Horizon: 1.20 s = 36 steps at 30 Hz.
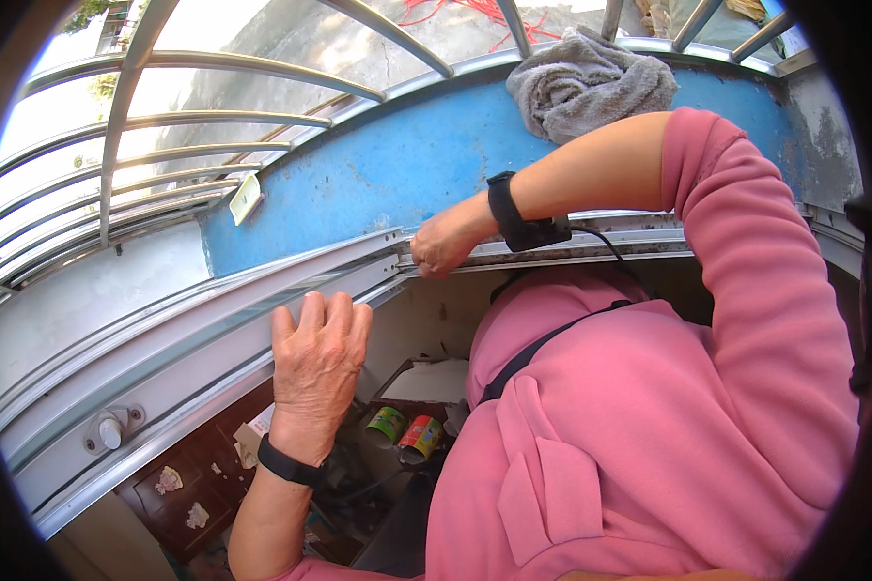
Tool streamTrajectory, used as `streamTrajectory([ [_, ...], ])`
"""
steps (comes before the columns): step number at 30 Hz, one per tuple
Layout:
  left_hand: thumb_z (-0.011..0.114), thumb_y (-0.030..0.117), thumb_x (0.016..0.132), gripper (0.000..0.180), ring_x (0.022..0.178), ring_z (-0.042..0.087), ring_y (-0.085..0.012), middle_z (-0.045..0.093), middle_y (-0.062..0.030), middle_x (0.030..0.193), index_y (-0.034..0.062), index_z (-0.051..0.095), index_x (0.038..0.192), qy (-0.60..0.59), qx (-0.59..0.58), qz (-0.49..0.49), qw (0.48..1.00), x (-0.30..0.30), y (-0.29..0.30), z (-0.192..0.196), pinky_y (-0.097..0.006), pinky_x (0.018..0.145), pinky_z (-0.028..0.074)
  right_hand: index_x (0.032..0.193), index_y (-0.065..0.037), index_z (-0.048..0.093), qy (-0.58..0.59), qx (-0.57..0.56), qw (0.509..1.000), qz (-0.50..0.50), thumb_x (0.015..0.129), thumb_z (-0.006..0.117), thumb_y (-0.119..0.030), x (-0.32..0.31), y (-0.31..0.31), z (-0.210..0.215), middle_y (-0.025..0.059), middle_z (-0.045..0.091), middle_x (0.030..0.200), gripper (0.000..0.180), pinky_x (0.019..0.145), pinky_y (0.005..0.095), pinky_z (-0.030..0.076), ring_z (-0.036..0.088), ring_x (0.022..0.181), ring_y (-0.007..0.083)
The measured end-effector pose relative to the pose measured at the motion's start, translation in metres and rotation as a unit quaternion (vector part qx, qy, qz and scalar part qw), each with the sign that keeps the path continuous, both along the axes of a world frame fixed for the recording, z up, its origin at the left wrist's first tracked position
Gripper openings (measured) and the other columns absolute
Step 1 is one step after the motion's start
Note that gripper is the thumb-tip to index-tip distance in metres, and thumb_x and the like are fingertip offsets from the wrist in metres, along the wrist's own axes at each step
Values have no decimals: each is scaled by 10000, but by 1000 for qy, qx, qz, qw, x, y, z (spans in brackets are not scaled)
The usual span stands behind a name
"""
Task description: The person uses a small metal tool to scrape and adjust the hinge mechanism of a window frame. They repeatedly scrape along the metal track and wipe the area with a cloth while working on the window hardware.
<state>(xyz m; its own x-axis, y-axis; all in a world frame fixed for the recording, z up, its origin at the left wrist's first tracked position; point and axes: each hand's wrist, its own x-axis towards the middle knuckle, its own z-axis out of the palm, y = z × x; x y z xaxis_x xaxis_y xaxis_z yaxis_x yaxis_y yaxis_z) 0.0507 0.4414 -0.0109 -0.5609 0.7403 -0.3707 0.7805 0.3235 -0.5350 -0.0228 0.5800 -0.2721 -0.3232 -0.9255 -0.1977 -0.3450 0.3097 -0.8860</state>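
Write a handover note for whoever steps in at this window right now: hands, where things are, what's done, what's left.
Left hand: flat, palm down on the frame of the sliding window sash, fingers over its upper edge; holding nothing.
Right hand: reaching across, fingers closed at the window track where the sash end meets it; whether it pinches anything cannot be seen.
Things: grey cloth lies bunched on the blue ledge beyond the track, untouched. Two cans sit below, inside.
Done: cannot tell from this view.
Left: likely working along the track; cloth is not yet in hand.
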Motion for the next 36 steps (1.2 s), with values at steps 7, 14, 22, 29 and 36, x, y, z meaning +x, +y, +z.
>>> streamTrajectory([
  [7,662,153,794,130,799,510,-201,469,-24,802,145,536,826,-3,2,6,1000,-3,-4,-2,-364,690,368,878,-112,769,53,42,995,80,960,538,-309,-16,2,27,62,589,684,314,577,428,485,582,627,255],
  [14,670,143,788,132,802,511,-208,477,-26,805,142,543,825,2,9,14,1000,-8,-10,-1,-367,691,371,939,-25,756,125,34,991,28,962,564,-297,-4,19,60,211,731,897,333,777,502,547,690,873,412],
  [22,659,131,799,114,810,516,-219,497,-29,817,137,550,832,1,18,44,999,-12,-12,2,-375,698,372,961,27,749,95,76,993,4,915,615,-225,-5,6,70,207,728,899,289,736,493,513,652,799,392],
  [29,670,155,801,130,805,511,-208,481,-27,793,144,541,795,4,25,37,999,-13,-6,-2,-374,706,368,944,31,739,68,58,996,-12,926,599,-242,1,28,70,215,727,908,307,751,500,522,667,831,403],
  [36,673,151,794,136,801,508,-206,478,-26,786,143,537,783,18,28,35,999,-12,-9,-4,-373,707,364,950,17,754,56,111,992,-19,951,590,-287,-7,12,78,212,738,940,346,761,494,526,679,858,388],
])
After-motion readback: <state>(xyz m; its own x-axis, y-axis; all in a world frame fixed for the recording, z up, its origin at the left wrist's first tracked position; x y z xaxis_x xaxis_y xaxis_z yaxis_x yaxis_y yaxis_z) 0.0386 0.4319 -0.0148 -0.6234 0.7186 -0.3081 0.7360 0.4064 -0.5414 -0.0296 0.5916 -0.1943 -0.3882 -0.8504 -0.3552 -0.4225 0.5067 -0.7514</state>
